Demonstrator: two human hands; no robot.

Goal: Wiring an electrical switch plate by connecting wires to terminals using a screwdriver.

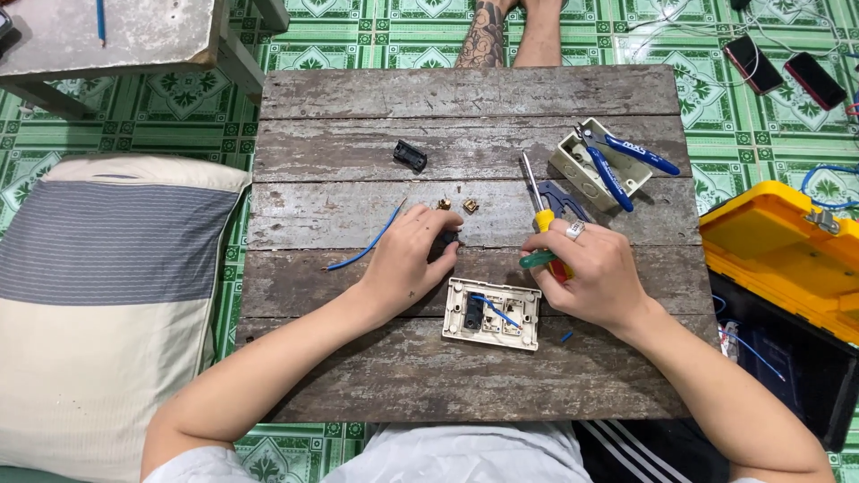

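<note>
The work surface is a weathered wooden bench (pixel 358 376) made of planks, standing on a green patterned tile floor (pixel 161 125).

Left hand (pixel 407 259): it rests on the bench just left of centre, fingers curled down around a small black part (pixel 445 241). The fingertips close on the part; most of it is hidden beneath them.

Right hand (pixel 595 273): it is closed around the handle of a screwdriver (pixel 540 215) with a yellow and green grip. The shaft points away from the person, towards the far side of the bench. A ring shows on one finger.

White switch plate (pixel 492 313): it lies face down on the bench between the two hands, slightly nearer the person. One black module and a short blue wire sit in its open back.

Other items on the bench:
- Two small brass terminals (pixel 456 206) lie just beyond the left hand.
- A loose blue wire (pixel 367 241) lies left of the left hand.
- A second black module (pixel 410 156) lies further away, apart from the hands.
- A pale junction box (pixel 598 165) lies at the far right with blue-handled pliers (pixel 626 161) resting across it.

Beside the bench: a striped cushion (pixel 98 295) on the left, an open yellow toolbox (pixel 787 259) on the right.
</note>
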